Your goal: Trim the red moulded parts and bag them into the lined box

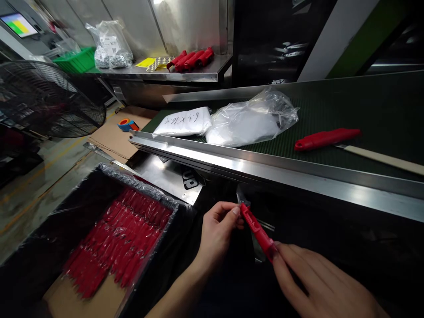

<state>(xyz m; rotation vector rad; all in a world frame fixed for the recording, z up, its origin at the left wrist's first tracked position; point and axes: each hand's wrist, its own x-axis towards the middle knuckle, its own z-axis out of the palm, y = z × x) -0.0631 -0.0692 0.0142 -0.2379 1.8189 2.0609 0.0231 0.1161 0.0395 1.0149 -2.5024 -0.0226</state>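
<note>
While both hands pinch it below the conveyor rail [265, 170], the red sheath [257, 231] is held only at its ends: left hand [217, 234] on the upper tip, right hand [318, 282] on the lower. I judge a slip likely; it could drop beside the lined box [159, 194] of red pieces [115, 243]. Farther off, a red-handled knife [326, 138] lies on the belt.

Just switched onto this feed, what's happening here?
A person holds a red plastic sheath between both hands, the left hand pinching its upper end and the right hand gripping its lower end, below the conveyor's metal rail. A lined box of red pieces sits to the left. On the belt lie a red-sheathed knife and plastic bags.
</note>
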